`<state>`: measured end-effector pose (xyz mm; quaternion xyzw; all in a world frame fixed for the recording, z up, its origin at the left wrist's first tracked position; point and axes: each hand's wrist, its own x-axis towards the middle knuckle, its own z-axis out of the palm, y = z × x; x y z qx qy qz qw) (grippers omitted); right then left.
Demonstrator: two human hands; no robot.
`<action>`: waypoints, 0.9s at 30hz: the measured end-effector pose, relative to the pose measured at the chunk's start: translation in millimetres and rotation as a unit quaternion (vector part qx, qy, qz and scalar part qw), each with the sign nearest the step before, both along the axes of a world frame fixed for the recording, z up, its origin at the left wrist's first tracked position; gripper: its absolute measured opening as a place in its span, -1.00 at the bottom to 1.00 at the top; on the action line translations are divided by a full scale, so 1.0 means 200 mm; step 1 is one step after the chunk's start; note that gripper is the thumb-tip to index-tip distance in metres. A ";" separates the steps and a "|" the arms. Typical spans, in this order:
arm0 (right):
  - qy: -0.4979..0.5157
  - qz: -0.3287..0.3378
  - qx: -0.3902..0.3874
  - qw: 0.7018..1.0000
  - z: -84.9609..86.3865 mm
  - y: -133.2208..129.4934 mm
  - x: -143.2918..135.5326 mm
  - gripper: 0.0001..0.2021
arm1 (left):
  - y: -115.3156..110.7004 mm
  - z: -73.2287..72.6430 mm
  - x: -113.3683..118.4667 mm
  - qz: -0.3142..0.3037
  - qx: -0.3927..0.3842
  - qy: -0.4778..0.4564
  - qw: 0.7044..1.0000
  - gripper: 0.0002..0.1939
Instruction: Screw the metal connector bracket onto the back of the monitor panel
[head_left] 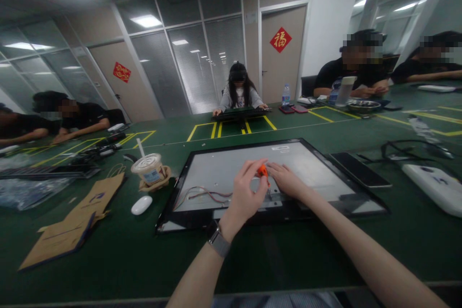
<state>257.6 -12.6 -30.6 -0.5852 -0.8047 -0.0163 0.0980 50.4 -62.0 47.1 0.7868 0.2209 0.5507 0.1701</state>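
Red door sign (280,39): "福". Left hand (245,195) fingers pinch orange screwdriver (263,172) handle; right hand (287,180) fingers curled, touching it. Tip points down, beneath fingers, onto grey, black-framed monitor panel (224,171).

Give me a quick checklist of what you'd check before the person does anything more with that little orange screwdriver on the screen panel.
1. Grip on the orange screwdriver: left hand and right hand both pinch it. Ok.
2. Tip seated on a screw: too small to see. Cannot tell.
3. Panel flat on the green table: lies level, back side up. Ok.
4. Loose wires away from the tool: they lie left of the hands, apart. Ok.
5. Iced drink cup near the panel's left corner: upright, lidded, but close. Not ok.
6. Phone beside the right edge: lies off the panel. Ok.
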 end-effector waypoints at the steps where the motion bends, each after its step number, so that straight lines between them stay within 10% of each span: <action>1: -0.002 0.002 0.000 1.000 0.00 0.00 0.00 -0.44 | 0.00 0.00 0.00 0.005 0.003 0.001 1.000 -0.63; 27: 0.004 0.008 0.004 1.000 -0.01 0.00 0.01 -0.44 | 0.01 -0.05 0.02 0.030 0.026 0.036 0.999 -0.56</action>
